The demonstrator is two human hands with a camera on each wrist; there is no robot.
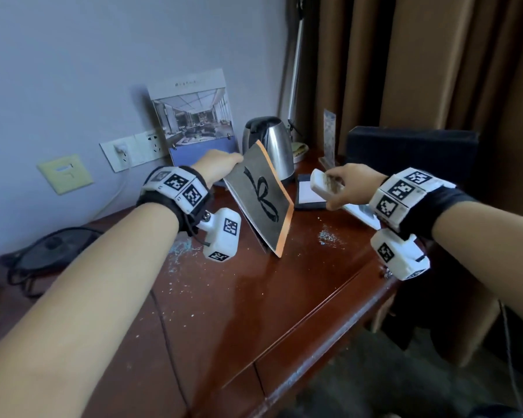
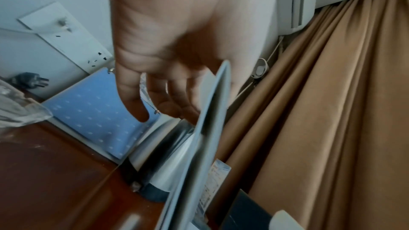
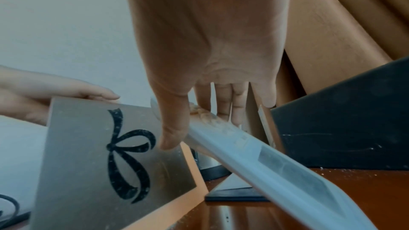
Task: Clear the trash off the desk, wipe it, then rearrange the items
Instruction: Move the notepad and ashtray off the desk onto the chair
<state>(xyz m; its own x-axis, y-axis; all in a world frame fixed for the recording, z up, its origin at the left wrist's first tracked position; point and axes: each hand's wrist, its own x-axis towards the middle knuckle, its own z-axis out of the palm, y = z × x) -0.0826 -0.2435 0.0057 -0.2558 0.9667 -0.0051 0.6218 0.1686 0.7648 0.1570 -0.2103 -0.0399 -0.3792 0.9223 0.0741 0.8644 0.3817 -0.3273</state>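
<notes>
Both hands hold items clear of the desk [image 1: 254,303], which carries specks of debris.

The left hand [image 1: 216,167] pinches the top corner of the notebook [image 1: 261,203], thumb on one face and fingers on the other, so the book hangs tilted with its lower corner just above the wood, in front of the kettle [image 1: 272,146]. The right hand [image 1: 352,185] grips the remote [image 1: 325,187], thumb along one side and fingers curled over the other, raised over a dark tray [image 1: 310,193]. A calendar [image 1: 194,119] leans on the wall behind. The corner pinch looks weak: the book could swing or slip, hit the kettle or scatter the debris [image 1: 328,236]. Items set back down on the grit would likely trap it before wiping.
</notes>
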